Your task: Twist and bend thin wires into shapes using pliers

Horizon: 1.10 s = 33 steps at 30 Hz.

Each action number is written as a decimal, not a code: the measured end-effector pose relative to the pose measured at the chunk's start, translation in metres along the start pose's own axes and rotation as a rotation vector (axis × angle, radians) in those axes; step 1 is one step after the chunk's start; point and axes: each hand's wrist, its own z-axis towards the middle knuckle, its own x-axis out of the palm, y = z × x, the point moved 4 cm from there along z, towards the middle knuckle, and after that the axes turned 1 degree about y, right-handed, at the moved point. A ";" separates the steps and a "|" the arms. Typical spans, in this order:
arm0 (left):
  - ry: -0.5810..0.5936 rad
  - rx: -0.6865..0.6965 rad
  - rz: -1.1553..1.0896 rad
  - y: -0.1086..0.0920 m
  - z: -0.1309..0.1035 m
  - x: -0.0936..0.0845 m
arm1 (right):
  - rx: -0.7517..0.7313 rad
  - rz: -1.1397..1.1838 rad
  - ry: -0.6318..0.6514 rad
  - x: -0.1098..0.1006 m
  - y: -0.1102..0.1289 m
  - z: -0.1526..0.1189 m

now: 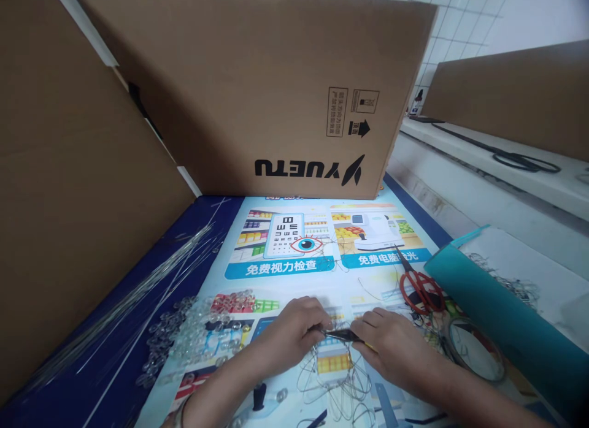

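Note:
My right hand [389,345] grips a pair of dark-jawed pliers [341,335] with a yellowish handle, the jaws pointing left. At the tip of the jaws, my left hand [301,327] is closed in a pinch on what looks like thin wire; its end is mostly hidden by the fingers. Below both hands lies a tangle of bent wire loops [331,385] on the printed sheet [285,284]. Left of my left forearm are many clear glass-like beads [184,330], spread in a loose heap.
Red-handled scissors [421,291] and a round clear-walled roll or dish [476,349] lie at right. A teal box [497,305] holds small wire pieces. Straight wires [151,278] lie at left. Cardboard panels [257,97] stand behind; black scissors [519,158] rest on a ledge.

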 end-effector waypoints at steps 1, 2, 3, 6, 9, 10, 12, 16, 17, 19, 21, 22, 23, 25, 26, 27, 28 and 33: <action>-0.003 -0.001 0.001 0.000 0.000 0.000 | 0.000 -0.004 0.004 0.000 0.000 0.000; -0.006 -0.002 0.000 0.001 0.000 0.000 | 0.001 -0.007 0.007 -0.001 0.000 0.000; -0.006 -0.004 0.000 0.001 0.000 0.000 | 0.003 -0.009 0.010 -0.001 0.000 0.000; -0.012 -0.008 -0.003 0.002 -0.001 0.000 | 0.017 -0.012 0.017 -0.002 0.001 0.000; -0.017 -0.004 -0.008 0.001 -0.002 0.000 | 0.035 -0.008 0.027 -0.003 0.001 0.000; -0.018 -0.002 -0.010 0.001 -0.002 0.000 | 0.038 -0.008 0.031 -0.003 0.001 0.000; -0.020 0.000 -0.011 0.001 -0.001 0.000 | 0.044 -0.008 0.041 -0.003 0.001 0.000; -0.020 0.008 -0.001 0.001 0.001 0.000 | 0.053 -0.008 0.051 -0.002 0.001 0.000; -0.021 0.011 0.002 0.001 0.001 0.000 | 0.055 -0.009 0.050 -0.002 0.001 0.001; -0.025 0.017 0.007 0.001 0.002 0.000 | 0.061 -0.012 0.044 -0.002 0.001 0.000; -0.029 0.020 0.011 0.000 0.002 0.000 | 0.058 -0.017 0.038 -0.003 0.002 0.000; -0.032 0.024 0.012 0.000 0.002 0.000 | 0.052 -0.019 0.035 -0.004 0.002 0.000; -0.034 0.027 0.012 0.001 0.002 0.001 | 0.043 -0.021 0.033 -0.004 0.002 0.000; -0.039 0.034 0.010 0.001 0.002 0.001 | 0.025 -0.028 0.030 -0.005 0.002 0.000; -0.042 0.036 0.011 0.001 0.002 0.001 | 0.017 -0.033 0.029 -0.005 0.002 0.000; -0.042 0.037 0.011 0.002 0.002 0.002 | 0.011 -0.041 0.028 -0.005 0.002 -0.001; -0.043 0.037 0.012 0.002 0.001 0.002 | 0.007 -0.052 0.025 -0.005 0.002 -0.001; -0.051 0.039 0.008 0.004 0.002 0.002 | -0.003 -0.108 -0.005 -0.005 0.002 -0.001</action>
